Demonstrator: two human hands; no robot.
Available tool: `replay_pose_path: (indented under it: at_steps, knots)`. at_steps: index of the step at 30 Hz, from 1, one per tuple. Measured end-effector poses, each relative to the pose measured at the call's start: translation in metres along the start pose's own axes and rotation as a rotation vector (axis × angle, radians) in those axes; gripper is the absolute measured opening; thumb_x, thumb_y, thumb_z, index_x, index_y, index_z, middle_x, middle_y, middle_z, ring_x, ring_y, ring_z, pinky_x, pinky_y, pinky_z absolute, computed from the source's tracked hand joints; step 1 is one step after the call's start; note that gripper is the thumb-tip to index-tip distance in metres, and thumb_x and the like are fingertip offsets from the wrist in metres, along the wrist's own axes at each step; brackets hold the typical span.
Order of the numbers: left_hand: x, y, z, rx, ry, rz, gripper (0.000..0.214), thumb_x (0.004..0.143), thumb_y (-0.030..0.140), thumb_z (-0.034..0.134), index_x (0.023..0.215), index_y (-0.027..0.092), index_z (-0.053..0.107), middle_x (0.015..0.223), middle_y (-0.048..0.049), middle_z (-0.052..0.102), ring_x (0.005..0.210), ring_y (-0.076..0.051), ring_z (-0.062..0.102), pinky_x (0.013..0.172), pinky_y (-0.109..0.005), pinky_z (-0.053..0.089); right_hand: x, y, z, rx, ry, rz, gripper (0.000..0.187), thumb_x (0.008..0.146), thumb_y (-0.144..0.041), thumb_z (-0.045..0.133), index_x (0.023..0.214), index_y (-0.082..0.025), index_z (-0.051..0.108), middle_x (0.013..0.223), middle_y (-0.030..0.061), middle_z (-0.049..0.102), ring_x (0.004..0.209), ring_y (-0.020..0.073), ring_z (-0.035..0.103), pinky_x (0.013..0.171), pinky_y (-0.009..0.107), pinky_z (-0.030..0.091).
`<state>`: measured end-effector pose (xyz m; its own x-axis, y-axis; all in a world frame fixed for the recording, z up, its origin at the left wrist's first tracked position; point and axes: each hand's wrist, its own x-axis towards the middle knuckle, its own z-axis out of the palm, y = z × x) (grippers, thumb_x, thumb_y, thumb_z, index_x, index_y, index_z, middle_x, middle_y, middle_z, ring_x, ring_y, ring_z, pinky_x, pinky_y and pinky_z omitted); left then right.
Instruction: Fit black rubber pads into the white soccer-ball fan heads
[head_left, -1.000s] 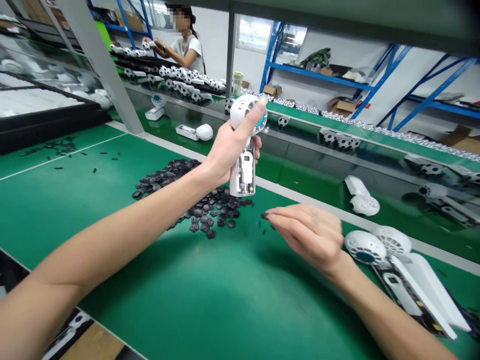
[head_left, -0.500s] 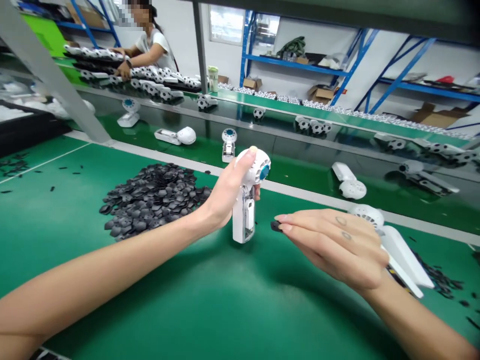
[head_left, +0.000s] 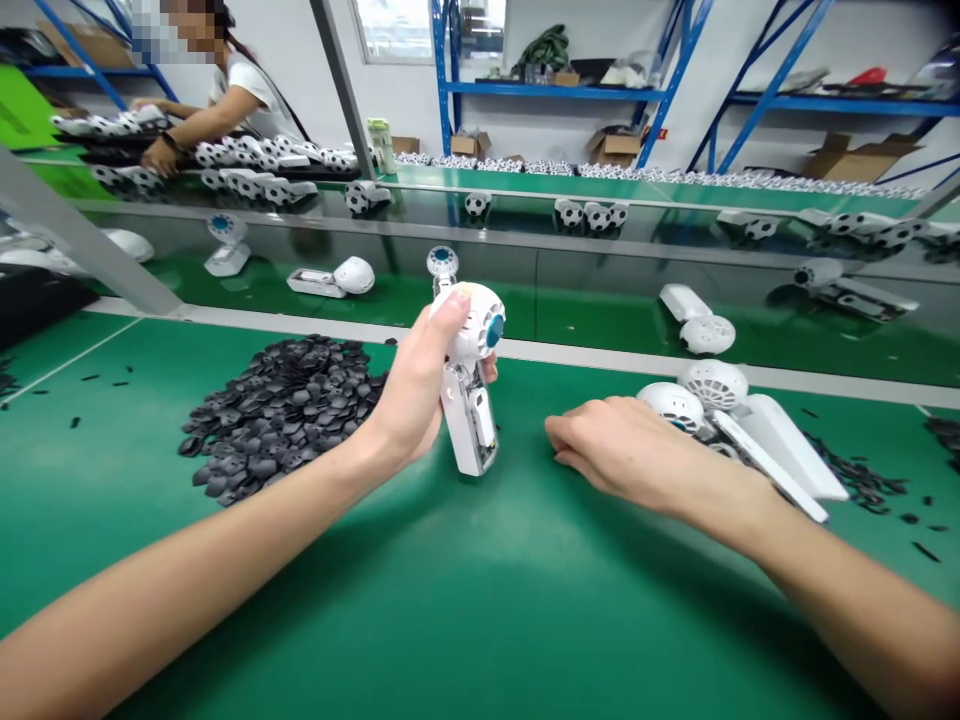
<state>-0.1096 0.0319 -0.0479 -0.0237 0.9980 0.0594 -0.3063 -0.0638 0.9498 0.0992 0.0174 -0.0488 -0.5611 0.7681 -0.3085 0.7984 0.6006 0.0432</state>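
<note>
The left forearm (head_left: 187,540) and right forearm (head_left: 825,570) are slim and bare, running in from the lower corners of the view and narrowing to uncovered wrists. The left hand (head_left: 409,390) and right hand (head_left: 626,450) are lean and ungloved, with long, slender fingers (head_left: 577,430)

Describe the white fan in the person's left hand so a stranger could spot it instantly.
On the long green workbench, find the heap of small black pieces. Just right of it, the person's left hand grips a white handheld fan, its round head showing a blue hub. Unlike the loose white fan parts further right, it is in hand.
</note>
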Motion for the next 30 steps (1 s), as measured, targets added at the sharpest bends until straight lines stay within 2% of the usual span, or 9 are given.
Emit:
replay_pose_path:
  at_steps: [4, 8, 14, 19, 22, 25, 27, 30]
  knots:
    - [-0.001, -0.003, -0.002, 0.028, -0.027, 0.001, 0.038, 0.096, 0.058, 0.074, 0.095, 0.021, 0.064, 0.082, -0.0049, 0.063, 0.07, -0.021, 0.064, 0.067, -0.035, 0.058, 0.012, -0.005, 0.018, 0.121, 0.212, -0.13, 0.014, 0.099, -0.011, 0.07, 0.09, -0.021, 0.068, 0.086, 0.0038, 0.077, 0.072, 0.0211, 0.07, 0.055, 0.033, 0.023]
    - [-0.001, -0.004, -0.005, 0.021, -0.04, -0.029, 0.041, 0.091, 0.057, 0.08, 0.102, 0.021, 0.065, 0.086, -0.0048, 0.064, 0.074, -0.021, 0.066, 0.068, -0.033, 0.058, 0.016, 0.001, 0.026, 0.311, 0.343, -0.247, 0.014, 0.095, -0.011, 0.078, 0.087, -0.023, 0.074, 0.085, -0.0004, 0.08, 0.074, 0.0185, 0.073, 0.058, 0.028, 0.036]
    - [-0.003, -0.001, -0.006, 0.07, -0.064, -0.061, 0.049, 0.083, 0.053, 0.085, 0.111, 0.019, 0.063, 0.092, -0.0047, 0.069, 0.079, -0.019, 0.068, 0.07, -0.029, 0.059, 0.009, 0.003, 0.009, 0.758, 0.781, -0.251, 0.007, 0.097, -0.017, 0.079, 0.093, -0.02, 0.084, 0.085, 0.0011, 0.083, 0.067, 0.0143, 0.073, 0.063, 0.025, 0.052]
    - [-0.009, -0.002, -0.002, 0.096, -0.087, -0.039, 0.047, 0.083, 0.053, 0.085, 0.107, 0.019, 0.062, 0.095, -0.0038, 0.069, 0.081, -0.019, 0.068, 0.069, -0.029, 0.058, 0.007, -0.007, 0.001, 0.948, 0.941, -0.274, 0.007, 0.095, -0.015, 0.081, 0.096, -0.019, 0.086, 0.086, 0.0013, 0.083, 0.066, 0.0131, 0.072, 0.059, 0.025, 0.056]
    - [-0.013, -0.002, -0.002, 0.137, -0.114, -0.002, 0.045, 0.086, 0.052, 0.084, 0.106, 0.019, 0.061, 0.095, -0.0029, 0.068, 0.081, -0.019, 0.068, 0.068, -0.028, 0.057, 0.004, -0.011, 0.0, 0.796, 1.137, -0.321, 0.012, 0.097, -0.013, 0.078, 0.098, -0.022, 0.085, 0.091, 0.0016, 0.084, 0.074, 0.0153, 0.077, 0.066, 0.026, 0.062]
    - [-0.016, -0.002, -0.003, 0.196, -0.123, 0.011, 0.046, 0.088, 0.053, 0.083, 0.111, 0.019, 0.062, 0.104, -0.0051, 0.069, 0.089, -0.021, 0.069, 0.072, -0.029, 0.057, -0.008, -0.009, -0.003, 0.413, 1.324, -0.387, 0.021, 0.099, -0.008, 0.073, 0.1, -0.027, 0.082, 0.094, -0.0004, 0.085, 0.077, 0.0151, 0.08, 0.071, 0.025, 0.066]
    - [-0.018, -0.002, -0.004, 0.216, -0.133, 0.009, 0.048, 0.089, 0.055, 0.082, 0.115, 0.019, 0.062, 0.107, -0.006, 0.069, 0.092, -0.022, 0.069, 0.074, -0.03, 0.057, -0.019, -0.005, -0.007, 0.18, 1.34, -0.463, 0.026, 0.101, -0.005, 0.067, 0.102, -0.027, 0.08, 0.094, -0.0006, 0.086, 0.081, 0.0145, 0.082, 0.078, 0.023, 0.067]
    - [-0.02, -0.003, -0.006, 0.237, -0.144, 0.019, 0.049, 0.09, 0.056, 0.081, 0.117, 0.021, 0.062, 0.108, -0.0058, 0.069, 0.092, -0.022, 0.068, 0.076, -0.031, 0.056, -0.031, 0.001, -0.011, -0.036, 1.212, -0.604, 0.029, 0.106, -0.009, 0.057, 0.102, -0.027, 0.079, 0.1, 0.0001, 0.086, 0.098, 0.017, 0.083, 0.093, 0.026, 0.069]
